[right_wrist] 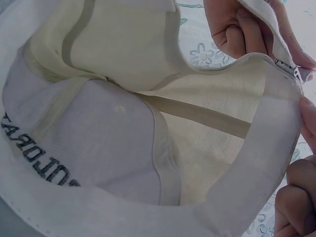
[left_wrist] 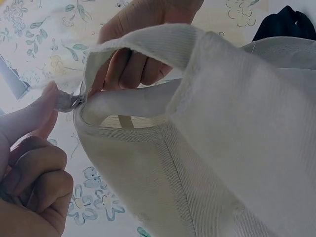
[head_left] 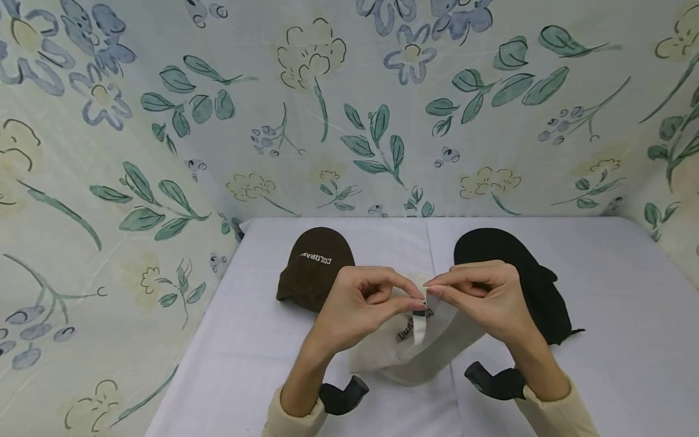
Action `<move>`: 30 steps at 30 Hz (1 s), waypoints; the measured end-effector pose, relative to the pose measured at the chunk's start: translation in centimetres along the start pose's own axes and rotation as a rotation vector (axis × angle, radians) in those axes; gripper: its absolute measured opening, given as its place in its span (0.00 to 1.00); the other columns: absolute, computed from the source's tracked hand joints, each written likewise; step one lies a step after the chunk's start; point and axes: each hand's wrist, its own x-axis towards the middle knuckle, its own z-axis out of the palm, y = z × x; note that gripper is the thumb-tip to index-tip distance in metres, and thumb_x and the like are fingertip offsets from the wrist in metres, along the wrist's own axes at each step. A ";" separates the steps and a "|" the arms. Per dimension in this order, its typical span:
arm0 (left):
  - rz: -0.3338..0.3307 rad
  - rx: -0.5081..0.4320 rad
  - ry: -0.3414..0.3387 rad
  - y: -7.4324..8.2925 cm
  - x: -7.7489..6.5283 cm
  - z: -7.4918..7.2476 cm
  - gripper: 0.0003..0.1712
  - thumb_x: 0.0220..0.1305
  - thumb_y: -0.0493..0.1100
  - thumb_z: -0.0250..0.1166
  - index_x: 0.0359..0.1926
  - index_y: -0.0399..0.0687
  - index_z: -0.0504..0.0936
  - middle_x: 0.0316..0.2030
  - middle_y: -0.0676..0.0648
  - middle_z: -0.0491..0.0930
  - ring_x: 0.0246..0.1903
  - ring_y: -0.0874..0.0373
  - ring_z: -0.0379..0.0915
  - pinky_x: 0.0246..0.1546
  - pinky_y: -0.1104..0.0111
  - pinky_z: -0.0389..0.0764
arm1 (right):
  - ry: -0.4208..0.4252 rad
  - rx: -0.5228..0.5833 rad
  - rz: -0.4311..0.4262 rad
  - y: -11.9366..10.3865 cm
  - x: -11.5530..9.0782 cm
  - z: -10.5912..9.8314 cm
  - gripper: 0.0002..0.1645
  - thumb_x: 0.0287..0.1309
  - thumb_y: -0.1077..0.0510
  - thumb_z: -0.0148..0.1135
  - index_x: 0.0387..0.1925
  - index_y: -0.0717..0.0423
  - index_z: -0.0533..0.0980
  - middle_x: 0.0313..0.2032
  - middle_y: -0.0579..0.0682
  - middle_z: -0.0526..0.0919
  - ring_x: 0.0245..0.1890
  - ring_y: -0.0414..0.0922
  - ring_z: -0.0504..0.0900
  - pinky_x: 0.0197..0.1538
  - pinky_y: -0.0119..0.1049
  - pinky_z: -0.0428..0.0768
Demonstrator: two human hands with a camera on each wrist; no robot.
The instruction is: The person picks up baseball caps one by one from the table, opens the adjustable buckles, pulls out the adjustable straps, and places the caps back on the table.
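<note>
A cream baseball cap [head_left: 382, 352] is held up between both hands, its back opening and adjustable strap [left_wrist: 143, 39] facing me. My left hand [head_left: 357, 306] pinches the strap's free end [left_wrist: 64, 101] between thumb and index finger, just beside a small metal buckle [left_wrist: 77, 100]. Opposite it, my right hand [head_left: 497, 297] pinches the band at the buckle, its other fingers curled. Inside the cap, reversed dark lettering [right_wrist: 42, 165] shows in the right wrist view.
A brown cap [head_left: 311, 285] with white lettering lies behind my left hand. Behind my right hand is a black cap [head_left: 491, 246]. Both rest on a white-covered table [head_left: 229, 364], with a floral cloth [head_left: 327, 152] hanging behind it.
</note>
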 end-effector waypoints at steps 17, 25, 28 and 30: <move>0.118 -0.023 0.084 -0.2 0.1 -0.2 0.02 0.58 0.26 0.73 0.33 0.30 0.88 0.13 0.43 0.73 0.13 0.64 0.44 0.15 0.73 0.52 | 0.044 -0.018 -0.056 -0.4 0.2 0.3 0.17 0.40 0.84 0.73 0.32 0.67 0.88 0.20 0.46 0.82 0.13 0.34 0.53 0.17 0.24 0.51; 0.166 -0.030 0.120 -0.2 0.1 -0.5 0.04 0.54 0.23 0.74 0.32 0.28 0.88 0.15 0.41 0.75 0.13 0.64 0.46 0.15 0.73 0.52 | 0.080 -0.043 -0.062 -1.0 0.2 0.8 0.12 0.44 0.80 0.75 0.33 0.69 0.88 0.27 0.49 0.90 0.14 0.34 0.54 0.17 0.25 0.52; 0.185 -0.020 0.135 -0.1 0.1 -0.6 0.05 0.52 0.23 0.75 0.32 0.28 0.88 0.15 0.41 0.76 0.13 0.64 0.46 0.16 0.73 0.53 | 0.077 -0.041 -0.067 -1.1 0.2 1.0 0.13 0.43 0.82 0.74 0.33 0.70 0.88 0.32 0.49 0.92 0.14 0.34 0.55 0.17 0.25 0.53; 0.191 -0.021 0.143 0.0 0.1 -0.6 0.05 0.52 0.23 0.75 0.32 0.28 0.88 0.18 0.39 0.79 0.13 0.65 0.47 0.15 0.73 0.53 | 0.071 -0.034 -0.078 -1.2 0.2 1.0 0.15 0.42 0.83 0.73 0.34 0.71 0.88 0.34 0.48 0.92 0.14 0.34 0.56 0.17 0.26 0.55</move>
